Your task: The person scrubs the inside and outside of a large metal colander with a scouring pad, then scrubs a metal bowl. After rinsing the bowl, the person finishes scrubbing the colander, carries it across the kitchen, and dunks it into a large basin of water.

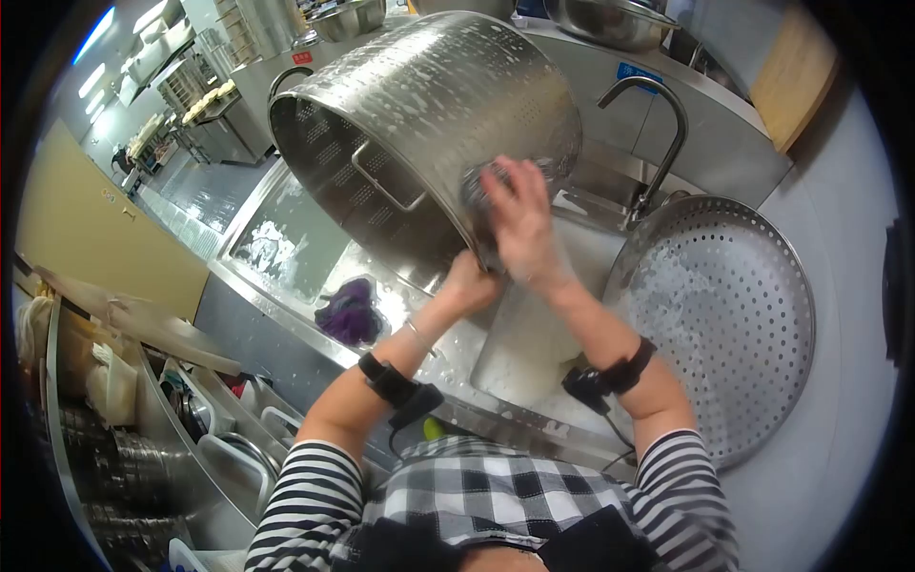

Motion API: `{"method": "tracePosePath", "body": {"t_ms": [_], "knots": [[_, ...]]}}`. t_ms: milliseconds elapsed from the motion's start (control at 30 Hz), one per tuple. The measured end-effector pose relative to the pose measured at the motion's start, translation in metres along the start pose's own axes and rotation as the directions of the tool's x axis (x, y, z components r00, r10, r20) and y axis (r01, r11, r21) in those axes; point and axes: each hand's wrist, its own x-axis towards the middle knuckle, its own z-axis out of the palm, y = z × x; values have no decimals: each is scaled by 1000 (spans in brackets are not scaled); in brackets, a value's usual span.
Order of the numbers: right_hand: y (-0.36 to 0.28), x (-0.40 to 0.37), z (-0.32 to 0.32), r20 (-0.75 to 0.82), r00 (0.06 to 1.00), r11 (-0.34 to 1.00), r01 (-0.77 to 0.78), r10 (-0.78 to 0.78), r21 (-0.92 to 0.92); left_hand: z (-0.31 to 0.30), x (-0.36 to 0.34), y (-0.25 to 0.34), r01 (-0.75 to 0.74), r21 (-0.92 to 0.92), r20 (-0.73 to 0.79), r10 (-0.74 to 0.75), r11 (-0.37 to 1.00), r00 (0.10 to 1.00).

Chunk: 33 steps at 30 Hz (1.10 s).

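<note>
A large stainless steel pot (429, 91) lies tipped on its side over the sink area, its mouth facing left and its outer wall streaked with suds. My left hand (471, 286) is closed around the pot's lower rim. Pressed to the outer wall near that rim is a steel wool scrubber (474, 191), held under the fingers of my right hand (522, 224), which is slightly blurred. Below the hands, the sink basin (534, 348) holds whitish, cloudy water. A dark purple cloth (351, 313) lies wet on the counter to the left.
A curved faucet (667, 124) rises behind the basin. At right leans a big perforated steel disc (734, 324) with suds on it. Steel bowls (610, 21) stand on the back ledge. Shelving with trays and pans (229, 458) is at lower left.
</note>
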Motion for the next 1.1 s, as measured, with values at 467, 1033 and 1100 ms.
{"method": "tracePosePath", "body": {"t_ms": [467,1033,1100], "knots": [[-1,22,20,106,978,978,163,-177,134,-50,-14,22,-72,-188,-253,23,980,967],[115,109,32,-172,983,925,-122,62,-360,-35,-62,-64,84,-30,-89,-87,996,992],[54,53,30,-200,976,968,-131,88,-214,-32,-60,-65,86,-31,-69,-88,996,994]]}}
